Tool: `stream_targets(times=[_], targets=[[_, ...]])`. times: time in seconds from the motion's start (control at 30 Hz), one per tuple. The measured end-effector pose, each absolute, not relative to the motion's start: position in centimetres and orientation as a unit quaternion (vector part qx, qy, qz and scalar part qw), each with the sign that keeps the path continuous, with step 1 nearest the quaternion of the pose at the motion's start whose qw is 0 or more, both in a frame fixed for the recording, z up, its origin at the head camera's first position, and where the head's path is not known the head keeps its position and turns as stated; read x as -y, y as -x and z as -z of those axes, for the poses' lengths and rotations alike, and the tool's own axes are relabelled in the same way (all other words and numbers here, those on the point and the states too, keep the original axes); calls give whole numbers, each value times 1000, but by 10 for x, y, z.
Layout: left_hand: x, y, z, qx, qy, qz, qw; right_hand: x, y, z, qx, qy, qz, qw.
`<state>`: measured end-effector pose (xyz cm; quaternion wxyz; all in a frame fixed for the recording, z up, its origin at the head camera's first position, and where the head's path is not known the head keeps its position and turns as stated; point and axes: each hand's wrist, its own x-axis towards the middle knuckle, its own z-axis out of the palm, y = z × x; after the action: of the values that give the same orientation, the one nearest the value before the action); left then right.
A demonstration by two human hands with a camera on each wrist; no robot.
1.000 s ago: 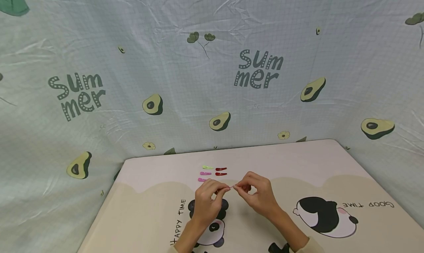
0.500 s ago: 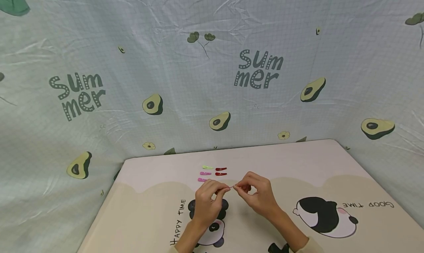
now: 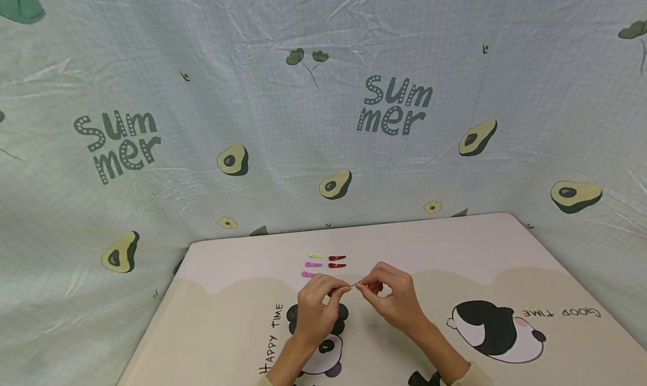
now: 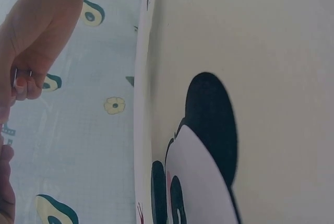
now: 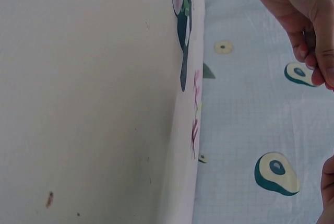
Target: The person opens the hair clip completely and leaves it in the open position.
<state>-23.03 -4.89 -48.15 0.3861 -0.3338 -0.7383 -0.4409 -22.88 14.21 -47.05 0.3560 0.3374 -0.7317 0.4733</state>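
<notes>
My left hand (image 3: 315, 308) and right hand (image 3: 396, 300) meet above the middle of the table, fingertips close together. Between them is a thin reddish hair clip (image 3: 353, 285), seen edge-on, each end pinched by thumb and forefinger. The fingers hide most of it. Just beyond the left hand lie other snap hair clips: a yellow-green clip (image 3: 317, 255), a pink clip (image 3: 313, 264), a second pink clip (image 3: 307, 274) partly covered, and two dark red clips, one (image 3: 337, 258) behind the other (image 3: 337, 266). Small shiny metal bits (image 4: 30, 73) show at my right hand (image 4: 42, 33) in the left wrist view.
The table mat (image 3: 217, 313) is beige and pale pink, with a panda print (image 3: 323, 360) under the left forearm and a black-and-white animal print (image 3: 497, 331) at right. A black object or print (image 3: 424, 378) shows at the front edge. Avocado-patterned cloth (image 3: 283, 122) hangs behind.
</notes>
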Motion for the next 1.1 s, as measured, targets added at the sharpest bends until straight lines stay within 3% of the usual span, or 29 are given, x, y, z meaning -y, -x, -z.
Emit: stream_targets(times=[1.1], targets=[[49, 229, 484, 744, 320, 436, 393, -138, 226, 471, 732, -323, -479, 362]])
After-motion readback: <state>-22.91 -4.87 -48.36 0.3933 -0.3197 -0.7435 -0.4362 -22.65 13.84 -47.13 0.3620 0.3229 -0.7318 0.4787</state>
